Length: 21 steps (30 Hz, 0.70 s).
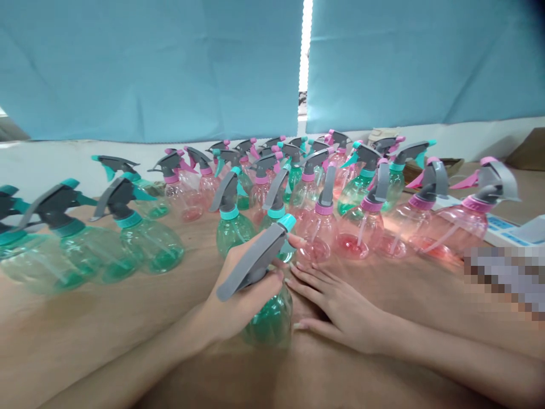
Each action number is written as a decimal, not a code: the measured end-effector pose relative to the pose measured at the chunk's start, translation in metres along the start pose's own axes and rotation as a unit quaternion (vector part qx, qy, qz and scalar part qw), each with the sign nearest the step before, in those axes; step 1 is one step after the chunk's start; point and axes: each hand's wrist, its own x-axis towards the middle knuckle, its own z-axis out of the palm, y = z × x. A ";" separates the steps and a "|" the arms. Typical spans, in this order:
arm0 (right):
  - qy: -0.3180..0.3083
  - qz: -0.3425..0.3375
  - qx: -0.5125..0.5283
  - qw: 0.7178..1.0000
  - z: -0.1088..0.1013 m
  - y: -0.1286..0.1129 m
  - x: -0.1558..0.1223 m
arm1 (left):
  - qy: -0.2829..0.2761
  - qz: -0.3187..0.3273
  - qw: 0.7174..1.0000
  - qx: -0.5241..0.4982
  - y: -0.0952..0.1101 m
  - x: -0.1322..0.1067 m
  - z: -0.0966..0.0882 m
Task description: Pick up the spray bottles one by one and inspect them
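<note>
My left hand (pixel 238 292) is wrapped round the neck of a green spray bottle (pixel 268 321) that stands on the brown table (pixel 85 335). Its grey trigger head (pixel 251 258) with a teal nozzle sticks out above my fingers. My right hand (pixel 336 301) lies just right of that bottle, fingers stretched out and flat on the table, fingertips beside the bottle's neck. It holds nothing.
Several green spray bottles (pixel 140 238) stand at the left and several pink ones (pixel 451 227) at the right and back. Blue curtains (pixel 149 68) hang behind a white ledge. A white and blue box (pixel 511 230) lies at the right edge.
</note>
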 end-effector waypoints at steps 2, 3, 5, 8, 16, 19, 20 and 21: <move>-0.006 0.000 -0.001 1.000 -0.001 0.000 0.000 | -0.004 -0.007 1.000 -0.006 -0.001 0.000 0.000; -0.006 0.000 0.001 1.000 -0.001 0.000 0.000 | -0.004 -0.006 1.000 -0.007 -0.001 0.000 0.000; -0.004 0.001 0.009 1.000 -0.001 0.000 0.000 | -0.006 -0.005 1.000 -0.001 0.000 0.000 0.000; -0.002 0.004 0.015 1.000 0.001 0.000 0.000 | -0.004 -0.015 1.000 0.009 0.002 0.000 0.001; -0.004 0.004 0.019 1.000 0.002 0.001 0.000 | -0.012 -0.009 1.000 0.001 0.004 -0.002 0.001; -0.014 0.008 0.011 1.000 0.000 0.000 0.001 | -0.008 -0.012 1.000 0.001 0.004 -0.001 0.000; -0.017 0.009 0.007 1.000 0.000 0.000 0.001 | -0.008 -0.015 1.000 0.003 0.004 -0.001 0.000; -0.021 0.010 0.004 1.000 -0.001 0.000 0.001 | -0.008 -0.019 1.000 0.006 0.005 0.000 -0.001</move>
